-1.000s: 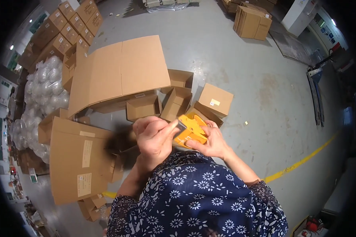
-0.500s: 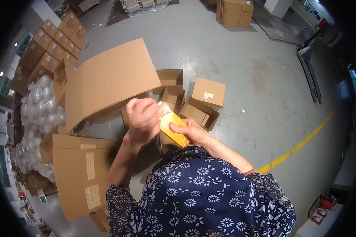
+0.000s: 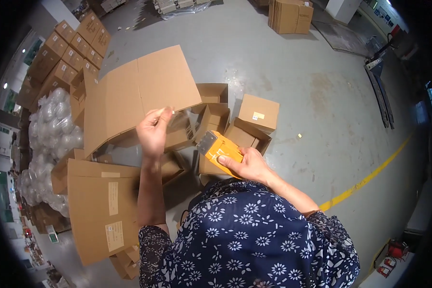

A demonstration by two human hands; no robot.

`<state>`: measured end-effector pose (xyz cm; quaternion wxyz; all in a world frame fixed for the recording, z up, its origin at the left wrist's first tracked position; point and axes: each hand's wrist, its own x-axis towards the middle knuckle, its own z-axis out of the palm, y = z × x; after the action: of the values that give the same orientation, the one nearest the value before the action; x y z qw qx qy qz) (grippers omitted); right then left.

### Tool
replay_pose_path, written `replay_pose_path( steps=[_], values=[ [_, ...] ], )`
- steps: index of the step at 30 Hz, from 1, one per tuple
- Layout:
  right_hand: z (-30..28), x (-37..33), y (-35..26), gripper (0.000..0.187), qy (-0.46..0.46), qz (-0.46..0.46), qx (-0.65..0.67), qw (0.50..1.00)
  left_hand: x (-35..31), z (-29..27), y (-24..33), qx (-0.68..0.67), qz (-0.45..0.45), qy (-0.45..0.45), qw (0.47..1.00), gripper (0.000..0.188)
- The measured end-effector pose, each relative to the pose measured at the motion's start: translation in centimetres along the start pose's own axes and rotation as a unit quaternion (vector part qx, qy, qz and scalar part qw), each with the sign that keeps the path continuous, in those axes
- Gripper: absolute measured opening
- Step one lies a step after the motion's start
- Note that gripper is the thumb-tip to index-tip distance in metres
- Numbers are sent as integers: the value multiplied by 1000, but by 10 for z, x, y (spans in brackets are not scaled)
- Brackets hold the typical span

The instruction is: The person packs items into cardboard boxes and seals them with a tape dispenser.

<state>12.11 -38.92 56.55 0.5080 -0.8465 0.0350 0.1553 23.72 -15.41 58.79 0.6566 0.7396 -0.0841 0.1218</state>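
My right hand grips a flat yellow case with a grey metal end, thumb across its upper face. White marks show on the yellow. To the left, my left hand is raised, thumb and forefinger pinched on a small white piece. Just beyond that hand, the flap of a large open carton spreads out. Under and behind the yellow case stand several small open cardboard boxes. What fills the large carton is mostly hidden by its flap.
A closed small box with a label stands to the right. Bagged clear plastic goods and stacked cartons line the left. Another carton flap lies near my left arm. A pallet jack is far right.
My left hand has drawn away from the yellow case to the left, now pinching a small white piece. The case's grey end has come into view. My right hand keeps its grip.
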Motion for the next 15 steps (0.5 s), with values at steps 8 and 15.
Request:
replay_pose_path(
  steps=[8, 15],
  values=[
    [14, 30, 23, 60, 19, 93, 65, 993, -43, 42, 29, 219, 261, -62, 938, 8],
    [48, 74, 24, 41, -76, 102, 445, 886, -58, 62, 11, 247, 401, -109, 875, 18]
  ],
)
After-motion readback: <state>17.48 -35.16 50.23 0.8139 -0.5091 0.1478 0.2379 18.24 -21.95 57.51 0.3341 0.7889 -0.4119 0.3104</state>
